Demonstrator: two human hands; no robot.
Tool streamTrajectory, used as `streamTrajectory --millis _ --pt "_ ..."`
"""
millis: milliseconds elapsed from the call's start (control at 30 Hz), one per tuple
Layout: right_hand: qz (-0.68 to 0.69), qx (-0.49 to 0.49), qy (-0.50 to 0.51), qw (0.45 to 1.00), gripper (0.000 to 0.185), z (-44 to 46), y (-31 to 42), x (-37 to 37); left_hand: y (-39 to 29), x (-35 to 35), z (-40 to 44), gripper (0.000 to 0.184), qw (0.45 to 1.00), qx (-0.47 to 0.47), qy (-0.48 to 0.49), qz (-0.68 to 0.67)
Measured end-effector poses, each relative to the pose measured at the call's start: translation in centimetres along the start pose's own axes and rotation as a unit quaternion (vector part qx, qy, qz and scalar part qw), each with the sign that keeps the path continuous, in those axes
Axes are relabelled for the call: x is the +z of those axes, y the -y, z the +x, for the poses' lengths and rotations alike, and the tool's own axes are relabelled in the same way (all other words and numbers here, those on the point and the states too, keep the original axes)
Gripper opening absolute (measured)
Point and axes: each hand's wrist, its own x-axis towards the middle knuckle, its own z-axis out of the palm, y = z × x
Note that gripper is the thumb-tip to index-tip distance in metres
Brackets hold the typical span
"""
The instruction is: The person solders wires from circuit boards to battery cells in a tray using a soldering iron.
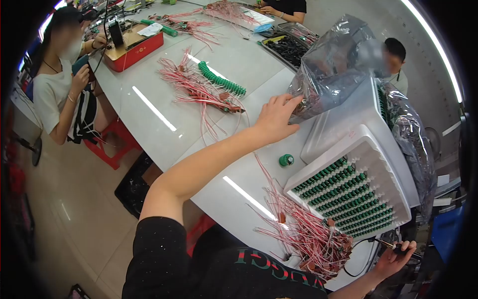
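Observation:
My left hand (276, 118) reaches over the table with its fingers apart, at the lower left edge of a grey plastic bag (331, 65); nothing shows in its grip. At the lower right my right hand (396, 261) is closed on a thin tool with a dark handle (400, 249), which looks like a soldering iron. Just left of it lies a heap of red and white wires (318, 239) with small brown boards. A white foam tray (361, 144) holding rows of green cylinders (343, 197) leans above the heap. One green cylinder (286, 160) stands alone on the table.
Another wire bundle (199, 87) lies beside a curved row of green parts (219, 80). Farther off are a red box (134, 52) and a black tray (286, 49). A person (59, 84) sits at the left; two more people are across the table.

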Motion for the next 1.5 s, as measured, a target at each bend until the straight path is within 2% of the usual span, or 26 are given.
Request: streamTrajectory --millis 33,100,167,233,267,367,400,500,533,600,667,700,733,833,867,900,967,1000,1100,1167,1267,1333,1400,1433,1467,1500 --pt "-0.001 -0.007 -0.014 1.0 0.018 0.0 -0.1 -0.1 -0.4 -1.9 -0.8 0.068 1.0 0.023 0.002 0.02" --pt "-0.011 -0.006 0.01 1.0 0.018 0.1 -0.1 -0.6 -0.5 -6.3 -2.6 0.071 0.992 0.002 0.024 0.127" --pt "-0.02 -0.007 0.039 0.999 0.018 0.2 -0.3 -0.7 1.7 -9.1 -4.6 0.073 0.961 -0.059 0.002 0.27" --pt "0.006 0.017 0.092 0.996 0.017 0.6 -0.1 -1.0 3.4 -11.1 -5.6 0.072 0.932 -0.161 0.026 0.323" --pt "0.0 0.017 0.072 0.997 0.018 0.7 -0.3 -1.5 4.2 -11.8 -5.6 0.072 0.913 -0.21 0.032 0.348" --pt "-0.003 0.029 0.052 0.998 0.018 0.8 -0.7 -1.5 8.4 -11.0 -5.5 0.066 0.915 -0.197 0.059 0.347" --pt "0.001 0.034 0.073 0.997 0.019 1.0 -0.8 -1.7 9.7 -10.3 -5.0 0.059 0.938 -0.142 0.036 0.315" --pt "-0.024 0.035 0.033 0.999 0.018 0.5 -1.0 -1.0 12.0 -7.6 -2.9 0.054 0.942 -0.082 0.003 0.325" --pt "-0.033 0.039 -0.005 0.999 0.018 0.2 -0.9 -0.4 12.7 -6.9 -1.8 0.049 0.952 -0.056 -0.012 0.301" --pt "-0.053 0.041 -0.082 0.994 0.017 -0.1 -0.6 0.7 13.8 -5.4 0.8 0.048 0.951 -0.072 -0.011 0.299" --pt "0.045 0.107 0.046 0.992 0.018 -0.1 0.2 -4.4 15.3 -4.1 3.7 0.047 0.954 -0.075 -0.012 0.291" --pt "0.094 0.136 0.112 0.98 0.019 0.1 0.5 -4.6 16.3 -3.6 5.0 0.047 0.956 -0.074 -0.014 0.285" --pt "0.092 0.12 0.143 0.978 0.02 -0.1 0.9 -4.9 17.1 -2.8 6.4 0.046 0.958 -0.071 -0.017 0.277" --pt "-0.09 0.013 0.122 0.988 0.021 -0.7 1.9 -0.8 19.3 -0.3 9.1 0.051 0.956 -0.044 -0.072 0.281" --pt "-0.403 -0.278 -0.055 0.87 0.025 -1.5 -1.2 -5.1 19.3 -0.3 9.5 0.053 0.963 -0.03 -0.092 0.251" --pt "-0.352 -0.235 -0.044 0.905 0.025 -1.6 -1.3 -6.2 19.2 -0.3 9.6 0.055 0.969 -0.017 -0.11 0.22" --pt "-0.247 -0.134 -0.024 0.959 0.026 -2.0 0.1 -7.2 18.3 0.0 8.5 0.059 0.974 -0.031 -0.142 0.175" --pt "-0.009 0.019 0.1 0.995 0.028 -0.9 1.5 -2.5 17.1 -0.6 8.3 0.061 0.971 -0.052 -0.168 0.164" --pt "0.147 0.083 0.157 0.973 0.027 -0.5 1.1 -0.4 15.3 -1.6 7.1 0.06 0.967 -0.077 -0.208 0.127" --pt "0.168 0.104 0.15 0.969 0.026 -0.4 1.8 -1.7 15.2 -1.8 5.2 0.058 0.969 -0.083 -0.206 0.11" --pt "0.218 0.134 0.179 0.95 0.025 0.7 1.2 -4.2 11.4 -4.1 0.8 0.055 0.982 -0.109 -0.132 0.081" --pt "0.248 0.146 0.204 0.936 0.025 1.2 1.0 -5.6 6.3 -5.6 -2.2 0.042 0.989 -0.084 -0.113 -0.048" --pt "0.117 0.089 0.092 0.985 0.02 0.8 0.2 -5.7 -0.3 -7.5 -5.1 0.03 0.97 -0.138 0.0 -0.203" --pt "0.048 0.059 0.034 0.997 0.018 0.7 -0.4 -5.6 -3.8 -8.4 -6.3 0.028 0.964 -0.124 0.033 -0.231" --pt "0.044 0.053 0.052 0.996 0.019 0.8 -0.4 -5.3 -7.1 -9.5 -7.2 0.026 0.957 -0.111 0.067 -0.26" --pt "0.038 0.049 0.07 0.996 0.02 1.0 -0.4 -5.0 -9.9 -10.6 -8.1 0.025 0.966 -0.038 0.088 -0.239"
